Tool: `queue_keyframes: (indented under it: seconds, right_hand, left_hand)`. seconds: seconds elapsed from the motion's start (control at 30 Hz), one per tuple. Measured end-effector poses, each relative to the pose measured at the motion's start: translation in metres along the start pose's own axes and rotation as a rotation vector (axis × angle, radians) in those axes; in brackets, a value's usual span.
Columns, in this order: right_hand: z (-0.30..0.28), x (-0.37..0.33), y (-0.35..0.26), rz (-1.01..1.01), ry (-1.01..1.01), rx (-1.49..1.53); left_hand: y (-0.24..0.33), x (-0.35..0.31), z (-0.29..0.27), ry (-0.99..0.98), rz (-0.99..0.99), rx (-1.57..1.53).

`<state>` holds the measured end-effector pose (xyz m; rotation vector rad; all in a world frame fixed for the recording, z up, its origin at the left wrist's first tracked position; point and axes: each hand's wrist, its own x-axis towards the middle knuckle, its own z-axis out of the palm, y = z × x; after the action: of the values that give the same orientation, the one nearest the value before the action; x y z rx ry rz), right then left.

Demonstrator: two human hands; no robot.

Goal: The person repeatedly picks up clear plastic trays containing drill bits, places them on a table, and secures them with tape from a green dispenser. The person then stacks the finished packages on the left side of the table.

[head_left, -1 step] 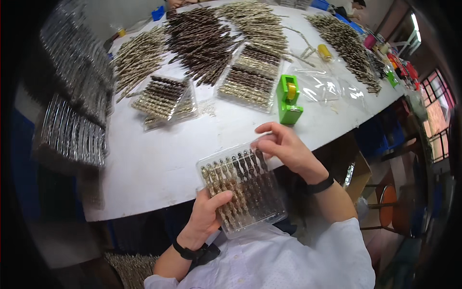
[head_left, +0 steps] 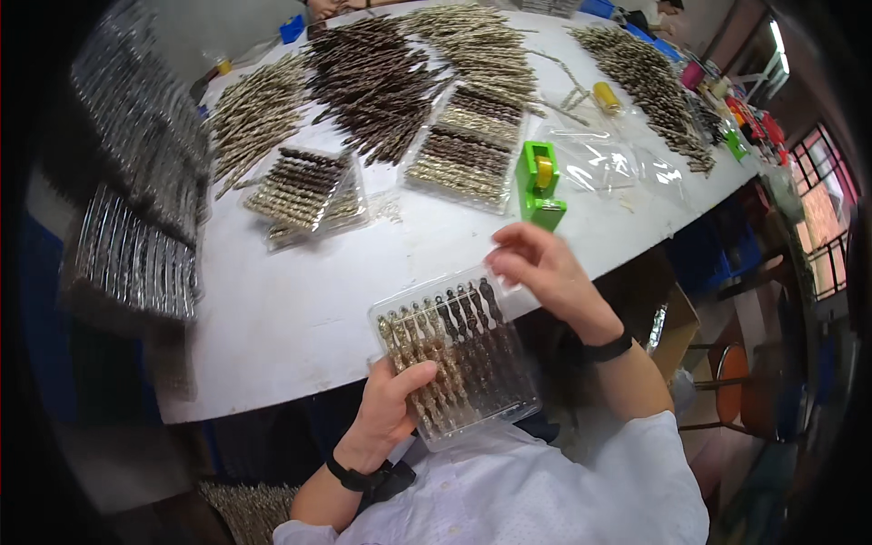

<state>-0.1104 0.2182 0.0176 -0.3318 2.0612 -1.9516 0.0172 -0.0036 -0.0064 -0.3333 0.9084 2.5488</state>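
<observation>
My left hand (head_left: 392,400) holds a clear plastic box (head_left: 459,359) by its lower left side, thumb on top. Rows of knobbly twisted strands lie inside, pale gold at the left and dark brown at the right. The box is tilted in front of my body, overlapping the table's near edge. Just above its upper right corner is my right hand (head_left: 543,271), somewhat blurred, its fingers loosely bent and apart with nothing visible in them. Beyond that hand, a green tape dispenser (head_left: 541,186) with a yellow roll stands on the white table (head_left: 300,336).
Piles of gold strands (head_left: 259,109) and dark brown strands (head_left: 372,82) cover the far side. Filled boxes (head_left: 304,191) lie at middle left, others (head_left: 465,150) at centre. Clear trays (head_left: 136,245) are stacked high at the left. Clear plastic bags (head_left: 604,159) lie beside the dispenser.
My right hand has lifted off the box's upper right corner and moved slightly up, toward the tape dispenser. The left hand and the box stay nearly in place.
</observation>
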Motion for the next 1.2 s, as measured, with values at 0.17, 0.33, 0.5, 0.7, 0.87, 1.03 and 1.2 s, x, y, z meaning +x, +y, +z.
queue_keyframes:
  seconds: [0.17, 0.33, 0.5, 0.7, 0.87, 1.03, 1.2]
  right_hand:
    - [-0.065, 0.027, -0.006, -0.144, 0.522, -0.38]
    - [-0.085, 0.045, 0.02, 0.231, 0.34, -0.098]
    - [-0.069, 0.042, 0.017, 0.098, 0.461, -0.002]
    - [-0.067, 0.024, 0.022, -0.094, 0.551, -0.139]
    - [-0.046, -0.048, -0.016, 0.084, 0.472, -0.042]
    - [-0.011, -0.176, -0.029, 0.194, 0.397, 0.175]
    - [0.009, -0.263, -0.016, 0.309, 0.355, 0.351]
  left_hand:
    - [-0.002, 0.008, 0.003, -0.025, -0.034, 0.011]
    - [-0.007, 0.016, 0.003, -0.061, -0.068, 0.01]
    - [-0.012, 0.023, 0.006, -0.074, -0.105, 0.031]
    - [-0.024, 0.039, 0.015, -0.098, -0.17, 0.058]
    - [-0.038, 0.055, 0.025, -0.104, -0.2, 0.061]
    - [-0.05, 0.075, 0.053, -0.107, -0.263, 0.039]
    - [-0.068, 0.102, 0.066, -0.138, -0.322, -0.022]
